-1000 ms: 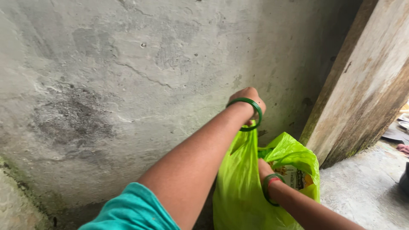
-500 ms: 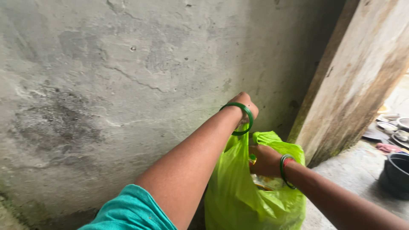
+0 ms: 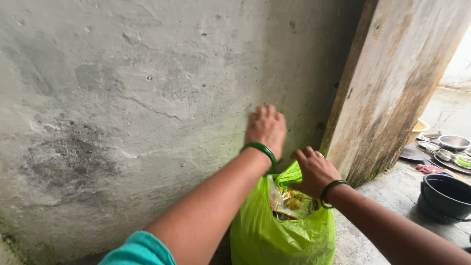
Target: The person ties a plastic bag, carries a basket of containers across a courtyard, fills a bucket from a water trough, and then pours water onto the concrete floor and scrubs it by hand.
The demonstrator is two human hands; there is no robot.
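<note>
Concrete, grey and stained, fills most of the view – a rough wall (image 3: 122, 98) rising directly beyond both hands. To the right of the right hand stands a weathered wooden door post (image 3: 392, 83), and past it, on the floor, a dark round pot (image 3: 445, 196) and some metal dishes (image 3: 449, 147) lie well apart from the hands. Below the hands a bright green plastic bag (image 3: 274, 235) stands against the base of the wall, its mouth open, with a yellow printed packet (image 3: 293, 203) showing inside. The left hand (image 3: 266, 128) is raised just above the bag's mouth, fingers together and slightly curled, holding nothing – it is close to the wall. The right hand (image 3: 316, 171) is closed on the bag's upper edge, pinching the plastic. Each wrist wears a green bangle (image 3: 260, 149).
</note>
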